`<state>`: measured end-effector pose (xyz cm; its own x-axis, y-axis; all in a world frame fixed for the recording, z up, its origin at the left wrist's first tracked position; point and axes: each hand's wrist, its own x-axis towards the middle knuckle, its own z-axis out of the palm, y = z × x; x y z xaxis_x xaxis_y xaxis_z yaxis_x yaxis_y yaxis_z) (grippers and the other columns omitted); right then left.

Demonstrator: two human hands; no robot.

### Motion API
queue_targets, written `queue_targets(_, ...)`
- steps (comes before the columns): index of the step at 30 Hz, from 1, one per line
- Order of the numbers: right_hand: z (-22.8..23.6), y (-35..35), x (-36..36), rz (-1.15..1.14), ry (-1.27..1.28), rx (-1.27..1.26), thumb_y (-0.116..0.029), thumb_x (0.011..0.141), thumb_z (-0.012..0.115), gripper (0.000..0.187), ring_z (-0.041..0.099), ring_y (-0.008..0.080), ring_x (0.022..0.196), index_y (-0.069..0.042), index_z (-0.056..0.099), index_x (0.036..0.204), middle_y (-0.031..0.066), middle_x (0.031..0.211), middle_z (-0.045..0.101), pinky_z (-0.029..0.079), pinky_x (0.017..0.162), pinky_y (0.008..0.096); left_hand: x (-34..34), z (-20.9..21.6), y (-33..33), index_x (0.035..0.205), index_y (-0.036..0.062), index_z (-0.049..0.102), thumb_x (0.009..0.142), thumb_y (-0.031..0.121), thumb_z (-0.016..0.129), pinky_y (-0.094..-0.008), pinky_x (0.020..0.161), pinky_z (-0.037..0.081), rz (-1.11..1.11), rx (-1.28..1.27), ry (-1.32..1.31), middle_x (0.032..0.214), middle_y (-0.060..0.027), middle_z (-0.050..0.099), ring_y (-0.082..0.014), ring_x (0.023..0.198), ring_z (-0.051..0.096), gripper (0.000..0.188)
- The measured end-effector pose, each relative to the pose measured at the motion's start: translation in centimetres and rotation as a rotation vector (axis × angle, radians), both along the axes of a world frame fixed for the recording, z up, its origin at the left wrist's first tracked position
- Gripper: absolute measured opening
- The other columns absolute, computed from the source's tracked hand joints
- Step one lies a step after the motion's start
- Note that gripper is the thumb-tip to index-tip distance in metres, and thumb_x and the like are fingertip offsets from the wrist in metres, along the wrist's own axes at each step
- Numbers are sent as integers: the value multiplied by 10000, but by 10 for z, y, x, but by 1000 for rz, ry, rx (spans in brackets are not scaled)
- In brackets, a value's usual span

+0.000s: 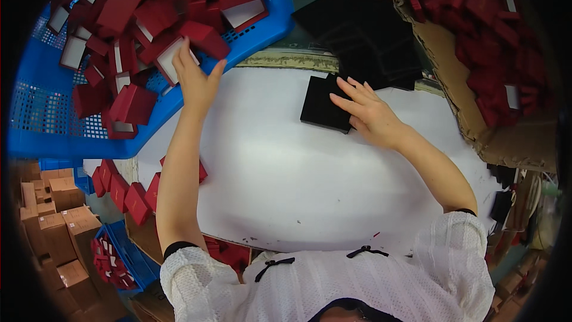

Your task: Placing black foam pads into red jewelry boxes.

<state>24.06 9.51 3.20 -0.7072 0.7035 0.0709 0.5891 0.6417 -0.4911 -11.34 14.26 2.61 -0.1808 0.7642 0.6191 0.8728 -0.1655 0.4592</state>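
My left hand (198,80) reaches over the near rim of the blue plastic basket (152,137), thumb spread from the fingers. Its fingertips touch a red box with a white inside (167,65); another red box (205,39) lies just beyond the thumb. On the white table, near its far edge, my right hand (375,116) has its fingers over the right side of a black square pad (319,104), thumb at the pad's near edge. How far the thumb goes under it is hidden. A pile of black sheets or pads (369,36) lies just beyond this hand.
A cardboard carton (494,143) full of red pieces stands at the right. More red boxes (137,203) lie along the table's left side. Brown cartons (59,232) and a smaller blue crate (134,250) are lower left. The white tabletop (286,185) lies before me.
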Motion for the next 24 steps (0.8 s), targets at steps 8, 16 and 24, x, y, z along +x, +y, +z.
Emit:
queue_targets(8, -24, -9, -9, -36, 95, 300, 27, 670, 678, 628, 372, 373, 1270, -121, 513, 1258, 143, 1392, 390, 327, 1013, 542, -27, 48, 34, 1053, 75, 514, 648, 230, 801, -431, 957, 389, 8, -313, 288, 1312, -235, 396, -393, 1211, 375, 520)
queue_targets(16, 20, -9, -18, -331, 551, 477, 61, 697, 577, 385, 544, 260, 909, -49, 654, 1058, 91, 977, 592, 447, 765, 356, 27, -10, -124, 666, 58, 542, 649, 151, 793, -433, 998, 329, -420, -321, -24, 1353, -221, 358, -381, 1205, 382, 269)
queue_targets(24, 3, -98, -50, 412, 183, 470, -168, 622, 616, 81, 472, 174, 692, -100, 591, 659, 5, 731, 489, 366, 584, 317, 104, -40, -182, 1199, 20, 288, 487, 270, 837, -501, 964, 308, -562, -309, -157, 1309, -260, 299, -436, 1172, 321, 934)
